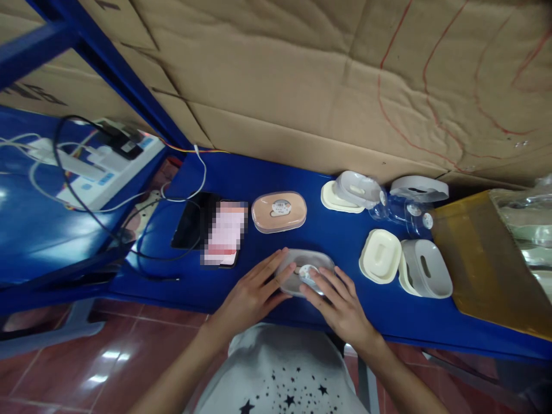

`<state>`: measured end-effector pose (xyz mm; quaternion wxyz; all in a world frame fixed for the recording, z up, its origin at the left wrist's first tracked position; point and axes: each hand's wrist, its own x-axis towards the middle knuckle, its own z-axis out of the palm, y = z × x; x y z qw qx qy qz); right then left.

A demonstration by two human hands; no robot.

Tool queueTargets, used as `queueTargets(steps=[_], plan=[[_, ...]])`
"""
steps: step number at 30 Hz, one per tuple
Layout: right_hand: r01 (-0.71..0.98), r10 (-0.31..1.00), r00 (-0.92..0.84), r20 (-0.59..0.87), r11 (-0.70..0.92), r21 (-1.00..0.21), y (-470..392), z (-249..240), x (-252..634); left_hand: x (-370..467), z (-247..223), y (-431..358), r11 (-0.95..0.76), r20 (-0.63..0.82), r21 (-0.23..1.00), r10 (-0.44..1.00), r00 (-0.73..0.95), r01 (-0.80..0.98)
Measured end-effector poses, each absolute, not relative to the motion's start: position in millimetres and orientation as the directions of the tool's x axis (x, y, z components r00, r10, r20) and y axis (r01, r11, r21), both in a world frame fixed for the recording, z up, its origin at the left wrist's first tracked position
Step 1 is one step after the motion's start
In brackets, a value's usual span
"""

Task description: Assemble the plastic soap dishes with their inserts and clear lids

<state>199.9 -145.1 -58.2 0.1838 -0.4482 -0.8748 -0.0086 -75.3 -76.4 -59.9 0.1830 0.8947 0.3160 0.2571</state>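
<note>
A grey oval plastic box [292, 284] with a clear cover and a round white sticker [307, 273] lies near the table's front edge. Around its left end is my left hand [254, 290], fingers at the far side and thumb at the near side. My right hand [340, 302] rests over the right part, its fingers spread across the cover and touching the sticker. Just beyond stands a peach oval box [263, 214], closed under a clear cover, with a similar sticker.
To the right are cream lids [380, 256], a grey box part [433, 267], clear covers [399, 210] and a carton [470, 247] of wrapped goods. Leftward lie a phone [226, 230], a black device [194, 221], loose cables and a power strip [112, 172]. Cardboard [276, 75] walls the back.
</note>
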Motion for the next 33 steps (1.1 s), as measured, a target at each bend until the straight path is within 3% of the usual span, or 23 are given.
queueTargets(steps=[9, 13, 19, 22, 25, 28, 30, 33], plan=[[0.815, 0.831, -0.521, 0.193, 0.552, -0.175, -133, -54, 190, -68, -57, -73, -0.761, 0.424, 0.254, 0.643, 0.638, 0.597], [0.828, 0.843, -0.503, 0.191, 0.533, -0.171, -123, -45, 198, -66, -53, -65, -0.754, 0.438, 0.210, 0.642, 0.630, 0.622], [0.986, 0.949, -0.023, 0.314, 0.074, -0.151, -135, -48, 246, -53, -46, -58, -0.684, 0.509, 0.232, 0.692, 0.513, 0.692], [0.961, 0.958, -0.151, 0.245, 0.200, -0.191, -156, -49, 251, -35, -42, -69, -0.772, 0.525, 0.264, 0.618, 0.585, 0.578], [0.894, 0.922, -0.348, 0.167, 0.380, -0.236, -173, -41, 245, -15, -40, -78, -0.846, 0.438, 0.239, 0.531, 0.725, 0.476], [0.889, 0.917, -0.347, 0.196, 0.389, -0.243, -178, -30, 252, -3, -43, -81, -0.875, 0.321, 0.211, 0.482, 0.815, 0.435], [0.931, 0.938, -0.222, 0.267, 0.285, -0.227, -177, -28, 269, -3, -47, -82, -0.875, 0.287, 0.221, 0.480, 0.829, 0.430], [0.988, 0.905, 0.119, 0.408, -0.070, -0.135, -177, -36, 304, -7, -52, -88, -0.872, 0.294, 0.231, 0.485, 0.823, 0.431]])
